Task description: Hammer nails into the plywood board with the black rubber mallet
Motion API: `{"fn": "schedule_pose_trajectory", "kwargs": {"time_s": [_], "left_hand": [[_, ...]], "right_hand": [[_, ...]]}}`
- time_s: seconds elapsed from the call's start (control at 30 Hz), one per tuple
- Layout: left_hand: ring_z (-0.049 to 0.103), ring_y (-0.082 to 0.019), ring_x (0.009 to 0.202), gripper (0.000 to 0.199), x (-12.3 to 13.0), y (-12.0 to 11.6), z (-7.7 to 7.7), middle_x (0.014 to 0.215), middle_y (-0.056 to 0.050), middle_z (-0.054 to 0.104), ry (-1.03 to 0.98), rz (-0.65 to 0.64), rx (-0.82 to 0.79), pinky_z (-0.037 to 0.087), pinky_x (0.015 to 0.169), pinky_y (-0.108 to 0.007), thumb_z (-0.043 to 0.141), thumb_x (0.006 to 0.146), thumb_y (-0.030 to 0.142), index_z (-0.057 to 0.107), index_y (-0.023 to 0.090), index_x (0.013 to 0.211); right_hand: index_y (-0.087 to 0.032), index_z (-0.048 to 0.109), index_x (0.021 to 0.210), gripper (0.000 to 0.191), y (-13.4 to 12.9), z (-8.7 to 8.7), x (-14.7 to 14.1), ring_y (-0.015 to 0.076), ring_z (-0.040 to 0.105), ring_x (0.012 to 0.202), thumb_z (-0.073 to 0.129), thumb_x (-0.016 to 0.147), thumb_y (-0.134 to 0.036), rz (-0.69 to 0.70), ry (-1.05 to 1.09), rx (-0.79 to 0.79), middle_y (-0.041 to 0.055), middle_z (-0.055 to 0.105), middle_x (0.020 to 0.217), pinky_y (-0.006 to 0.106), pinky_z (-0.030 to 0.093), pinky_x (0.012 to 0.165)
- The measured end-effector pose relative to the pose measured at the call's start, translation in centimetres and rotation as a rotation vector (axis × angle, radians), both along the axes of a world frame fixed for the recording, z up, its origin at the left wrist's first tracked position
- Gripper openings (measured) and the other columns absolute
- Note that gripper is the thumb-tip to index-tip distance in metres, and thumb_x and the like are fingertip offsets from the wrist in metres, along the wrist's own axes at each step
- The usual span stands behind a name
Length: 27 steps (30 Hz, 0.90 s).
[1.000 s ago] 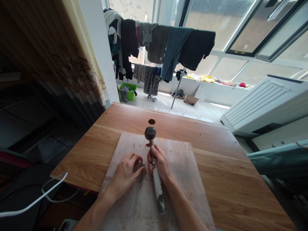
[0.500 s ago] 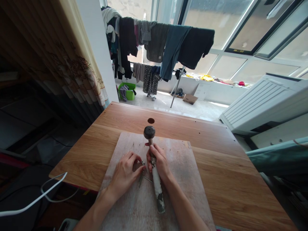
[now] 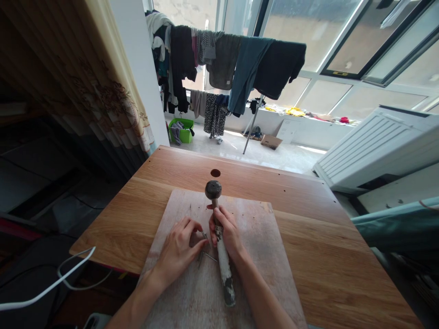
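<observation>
My right hand (image 3: 228, 230) is wrapped round the upper handle of a hammer (image 3: 225, 269). Its dark round head points away from me, and the pale, worn handle end slants back towards me. Beside it, my left hand (image 3: 180, 246) has thumb and forefinger closed on a thin metal nail (image 3: 204, 235); part of it is hidden by the fingers. Just below those fingertips, loose nails (image 3: 210, 257) lie on a worn wooden board (image 3: 260, 256). Both hands are over this board, which has several small holes or marks near its far edge.
Under the board is a wooden table (image 3: 318, 246) with a round hole (image 3: 215, 173). A white cable (image 3: 51, 288) curves by the left corner. Beyond stand a clothes rack with hanging clothes (image 3: 252, 64), a green basket (image 3: 186, 135) and a white cabinet (image 3: 373, 146) at right.
My left fingertips have shifted slightly over the nails, and fewer metal pieces show between them. The right hand and hammer stay nearly still.
</observation>
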<state>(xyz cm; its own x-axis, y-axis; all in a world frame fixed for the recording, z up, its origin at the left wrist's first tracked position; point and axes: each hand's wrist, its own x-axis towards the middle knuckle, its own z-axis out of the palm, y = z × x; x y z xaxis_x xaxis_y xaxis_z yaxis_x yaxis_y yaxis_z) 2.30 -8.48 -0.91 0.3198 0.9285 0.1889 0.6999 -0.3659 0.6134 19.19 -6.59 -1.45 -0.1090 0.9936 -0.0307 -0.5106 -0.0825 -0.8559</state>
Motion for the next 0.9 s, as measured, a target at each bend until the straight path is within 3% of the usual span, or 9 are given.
{"fn": "schedule_pose_trajectory", "kwargs": {"time_s": [0.27,0.43,0.53,0.67,0.77,0.9], "left_hand": [[0.064,-0.018,0.084,0.008,-0.1,-0.7,0.5,0.091,-0.002,0.069,-0.149,-0.130,-0.019,0.050,0.078,-0.031,0.055,0.097,0.022,0.062,0.022,0.093],[0.062,-0.014,0.066,0.006,-0.1,0.0,0.7,0.082,0.002,0.071,-0.206,-0.009,0.020,0.049,0.065,-0.026,0.060,0.095,0.025,0.064,0.024,0.091],[0.065,-0.015,0.067,0.008,-0.2,1.3,1.4,0.084,0.002,0.074,-0.218,0.104,0.114,0.051,0.066,-0.026,0.065,0.092,0.027,0.063,0.024,0.100],[0.069,-0.017,0.079,0.014,0.0,3.9,2.5,0.089,0.000,0.074,-0.181,0.182,0.302,0.053,0.078,-0.030,0.067,0.091,0.025,0.062,0.023,0.104],[0.069,-0.019,0.085,0.012,0.1,6.0,2.5,0.090,-0.002,0.073,-0.169,0.148,0.372,0.053,0.084,-0.033,0.066,0.090,0.020,0.065,0.022,0.101],[0.070,-0.021,0.091,0.020,-0.2,7.5,1.3,0.092,-0.002,0.074,-0.173,0.072,0.310,0.053,0.087,-0.035,0.067,0.088,0.018,0.066,0.022,0.108]], "right_hand": [[-0.017,0.060,0.108,0.042,0.0,0.0,0.0,0.0075,0.045,0.031,0.067,0.091,-0.054,0.005,-0.001,0.010,-0.0081,0.056,0.058,0.017,0.038,0.028],[-0.017,0.059,0.108,0.042,0.0,0.0,0.0,0.0075,0.045,0.030,0.066,0.091,-0.055,0.001,-0.004,0.014,-0.0088,0.055,0.057,0.017,0.038,0.027],[-0.016,0.059,0.108,0.043,0.0,0.1,0.0,0.0074,0.045,0.030,0.067,0.091,-0.055,-0.003,-0.006,0.010,-0.0087,0.055,0.058,0.017,0.038,0.027],[-0.016,0.060,0.109,0.044,0.0,0.0,0.0,0.0070,0.045,0.030,0.067,0.090,-0.055,-0.002,-0.008,0.005,-0.0087,0.055,0.058,0.016,0.038,0.026],[-0.016,0.059,0.109,0.043,0.1,-0.1,0.0,0.0071,0.045,0.030,0.066,0.091,-0.055,0.001,-0.009,0.006,-0.0086,0.056,0.058,0.016,0.039,0.026],[-0.015,0.060,0.111,0.043,0.2,-0.1,0.0,0.0071,0.046,0.030,0.065,0.092,-0.054,-0.002,-0.014,0.011,-0.0088,0.055,0.058,0.016,0.039,0.027]]}}
